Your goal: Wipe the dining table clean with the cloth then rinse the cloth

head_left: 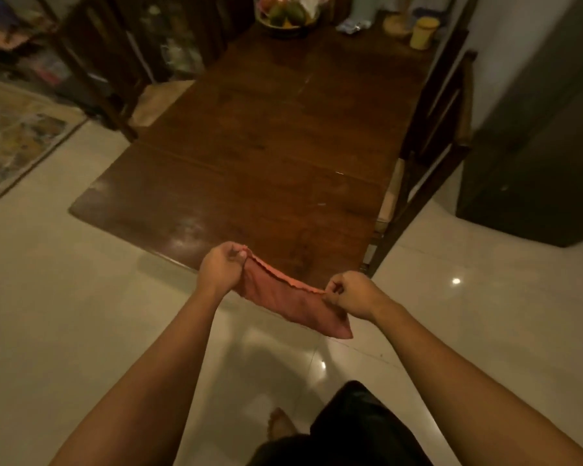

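Just above the near edge of the table (266, 146), the pink cloth (283, 302) hangs stretched between my 2 hands. Its frayed top edge is pulled taut and the rest sags in a loose fold toward the floor (64, 297). My left hand (221, 264) pinches 1 top corner between thumb and curled fingers, and my right hand (349, 294) pinches the other corner the same way, so both sets of fingers are closed on the cloth. It does not seem to touch the wood, and I judge the wiping has not begun.

Such small pinches could let a corner slip. The cloth would then drop to the floor and carry grit back onto the wood. At the far end stand a fruit bowl (285, 15) and a yellow container (423, 31), and a long careless sweep could knock either over. A chair (441, 112) sits tight against the right side, so crumbs pushed off that edge would land on its seat.

I cannot tell whether the cloth is wet or dry. In this dim, soft light the pale patch (186, 230) near the left corner could be dust or only glare. The far end of the table is cut off, and no sink is in view.
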